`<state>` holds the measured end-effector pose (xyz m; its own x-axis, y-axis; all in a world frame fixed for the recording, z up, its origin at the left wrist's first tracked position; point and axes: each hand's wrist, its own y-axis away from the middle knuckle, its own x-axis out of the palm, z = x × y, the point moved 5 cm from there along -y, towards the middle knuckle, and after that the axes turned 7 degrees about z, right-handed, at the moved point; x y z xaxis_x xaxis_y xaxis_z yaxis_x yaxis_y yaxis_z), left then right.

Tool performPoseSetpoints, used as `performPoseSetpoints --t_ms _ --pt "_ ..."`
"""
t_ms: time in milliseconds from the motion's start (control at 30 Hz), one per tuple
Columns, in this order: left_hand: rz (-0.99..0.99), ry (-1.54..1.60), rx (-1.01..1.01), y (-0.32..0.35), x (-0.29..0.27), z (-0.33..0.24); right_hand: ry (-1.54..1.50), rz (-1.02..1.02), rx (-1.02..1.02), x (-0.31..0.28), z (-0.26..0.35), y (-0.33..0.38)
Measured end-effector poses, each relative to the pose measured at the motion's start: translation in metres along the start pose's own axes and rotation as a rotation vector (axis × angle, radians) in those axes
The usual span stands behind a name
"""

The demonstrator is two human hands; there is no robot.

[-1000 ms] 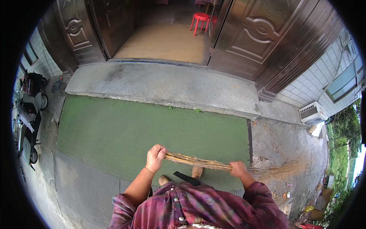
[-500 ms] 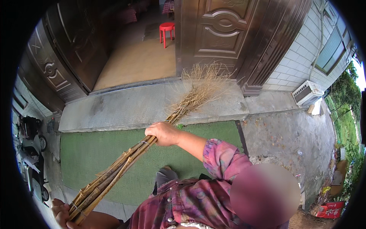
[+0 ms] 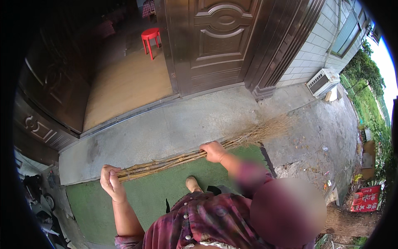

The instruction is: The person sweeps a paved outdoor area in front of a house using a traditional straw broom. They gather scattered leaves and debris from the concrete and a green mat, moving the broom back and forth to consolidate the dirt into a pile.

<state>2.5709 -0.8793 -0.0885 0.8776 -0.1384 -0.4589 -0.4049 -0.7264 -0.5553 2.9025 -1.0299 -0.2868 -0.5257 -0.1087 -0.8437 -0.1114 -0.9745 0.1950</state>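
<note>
I hold a long broom (image 3: 166, 162) of bundled bamboo stalks with both hands. Its handle runs nearly level across my front, rising slightly to the right. My left hand (image 3: 111, 181) is closed around the handle's end, on the left. Farther along, my right hand (image 3: 214, 151) grips the stalks just short of the bristles. The dry, twiggy bristles (image 3: 269, 132) fan out to the right, over the right end of the concrete step; whether they touch it I cannot tell.
A green mat (image 3: 155, 203) lies under my feet, before a concrete step (image 3: 166, 122). Beyond stand brown panelled doors (image 3: 224, 45), one open onto a room with a red stool (image 3: 151, 39). Motor scooters (image 3: 43, 207) are at left; an outdoor air-conditioner unit (image 3: 323, 83) stands at right.
The broom has swung from pointing up toward the door to lying nearly level, its bristles now at the right. My left hand has risen, and the view has turned.
</note>
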Motion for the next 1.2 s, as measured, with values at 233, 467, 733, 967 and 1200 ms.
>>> performPoseSetpoints --t_ms 233,467,733,967,1200 --pt "0.038 0.452 0.193 -0.092 0.019 0.009 0.064 -0.236 -0.061 -0.116 0.011 0.023" --pt "0.067 0.135 0.186 -0.097 0.128 -0.083 -0.133 0.017 0.105 -0.091 -0.105 0.006" --pt "0.191 0.225 -0.192 -0.015 0.291 -0.059 -0.055 0.114 0.264 -0.083 -0.256 0.143" --pt "0.117 0.213 0.148 -0.046 0.238 -0.2 -0.16 -0.074 -0.07 -0.145 -0.222 0.194" --pt "0.237 -0.149 0.087 -0.031 0.349 -0.264 -0.394 0.036 0.003 -0.083 -0.308 0.173"
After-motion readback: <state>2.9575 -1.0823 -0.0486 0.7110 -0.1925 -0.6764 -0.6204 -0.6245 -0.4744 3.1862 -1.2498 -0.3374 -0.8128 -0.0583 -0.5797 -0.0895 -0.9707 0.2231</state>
